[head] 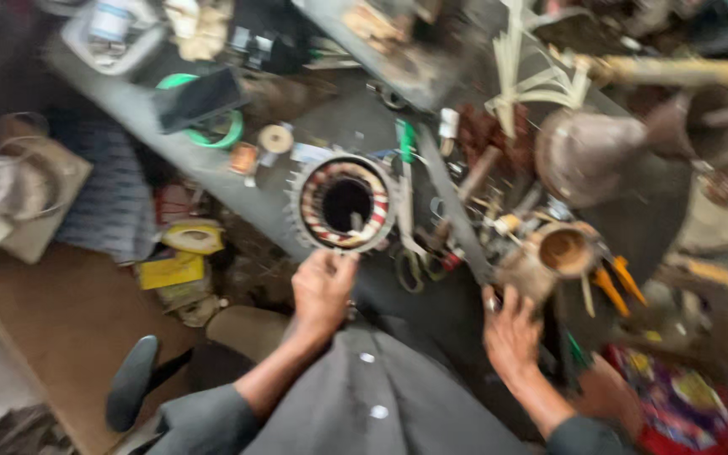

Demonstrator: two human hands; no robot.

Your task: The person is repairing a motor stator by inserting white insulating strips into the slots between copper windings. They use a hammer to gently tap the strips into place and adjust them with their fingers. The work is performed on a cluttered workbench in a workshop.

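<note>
Grey cloth with pale buttons (pixel 372 396) fills the near edge, and both sleeved forearms rise out of it toward the desk (pixel 330 118). Left hand (pixel 322 291) lies just below the stator (pixel 345 202), fingers curled and reaching up to its lower rim; blur hides whether they pinch the rim or only touch it. Right hand (pixel 511 329) sits lower right of the stator, fingers spread and pressed against a brownish metal part; I cannot tell if it grips it. Just above that hand stands a round brown cup (pixel 564 250), with orange-handled tools (pixel 617 285) beside it.

That stator is a ring with a toothed outer edge and red and white windings round a dark hole, lying flat near the desk's front edge. Scissors (pixel 414 265) lie right of it, and a green-handled tool (pixel 405 143) points away above them. Left of the stator, farther back, a dark phone (pixel 200 99) rests on a green tape roll (pixel 212 131). Far right of the stator sits a domed brown housing (pixel 587 152).
</note>
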